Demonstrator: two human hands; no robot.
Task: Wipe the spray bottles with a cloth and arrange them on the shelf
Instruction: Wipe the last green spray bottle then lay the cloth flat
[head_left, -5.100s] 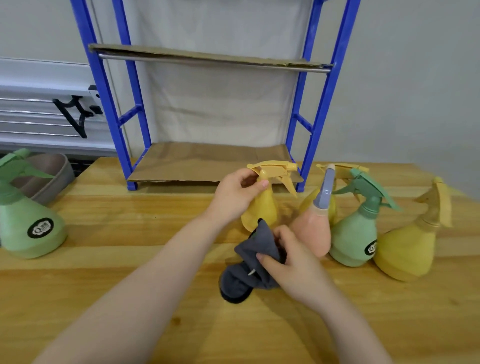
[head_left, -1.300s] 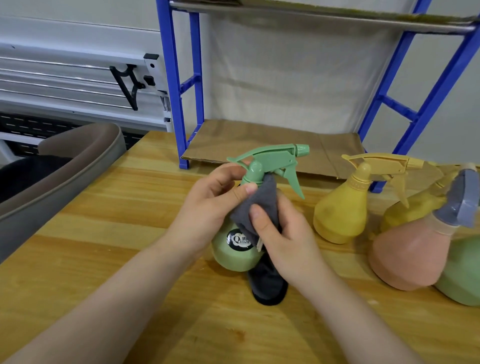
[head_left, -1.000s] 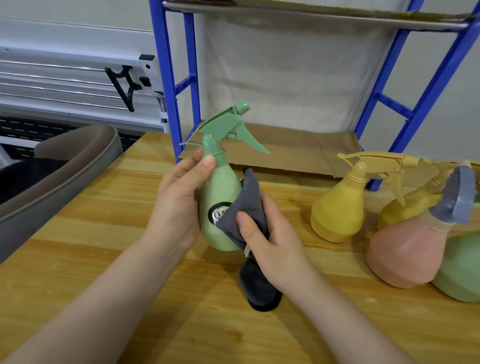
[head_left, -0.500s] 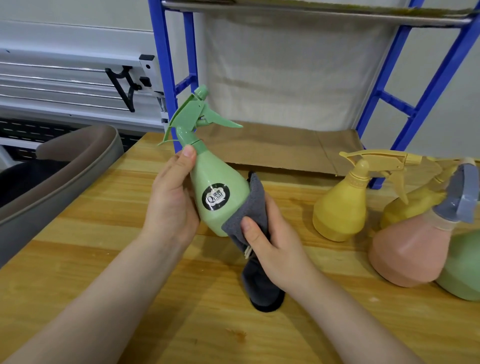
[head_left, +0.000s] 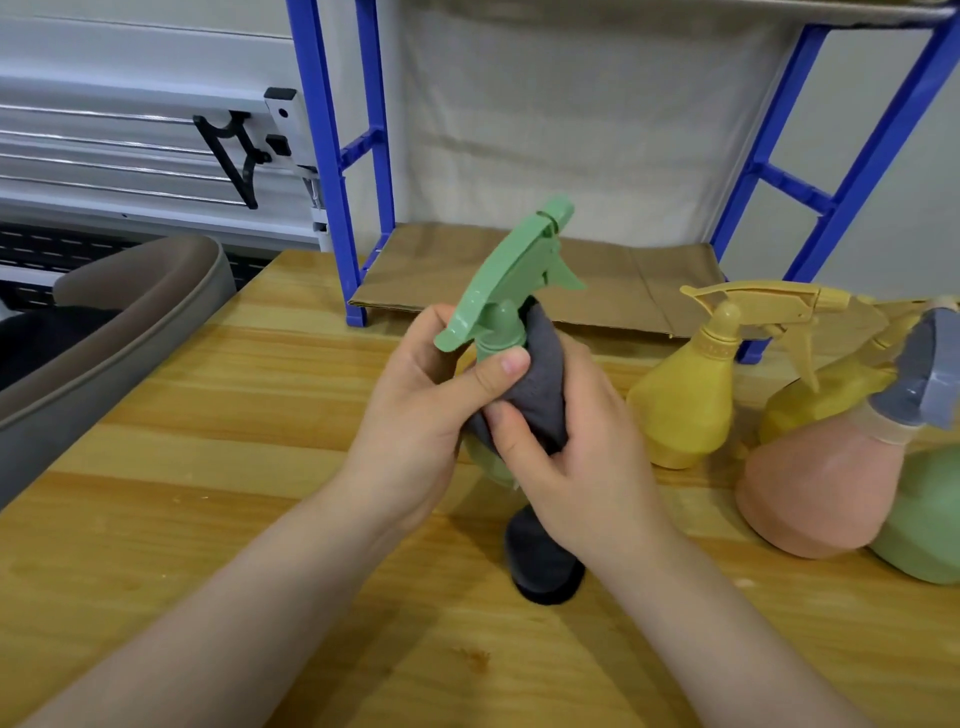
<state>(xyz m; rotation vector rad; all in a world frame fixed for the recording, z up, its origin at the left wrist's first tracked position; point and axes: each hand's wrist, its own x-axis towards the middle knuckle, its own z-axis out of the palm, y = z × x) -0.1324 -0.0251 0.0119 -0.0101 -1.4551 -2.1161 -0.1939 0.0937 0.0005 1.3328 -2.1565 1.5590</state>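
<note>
Head view: the green spray bottle (head_left: 511, 291) is held above the wooden table (head_left: 208, 467), in front of the blue shelf (head_left: 332, 156). Its neck is gripped by the left hand (head_left: 415, 415), thumb curled across; the grey cloth (head_left: 540, 384) is pinched against its body by the right hand (head_left: 582, 457). A slip is judged possible, since the grip sits high and the cloth tail hangs down to the table. The yellow bottle (head_left: 685, 400) and the pink bottle (head_left: 826, 483) stand near and could be knocked over by a wide elbow swing.
</note>
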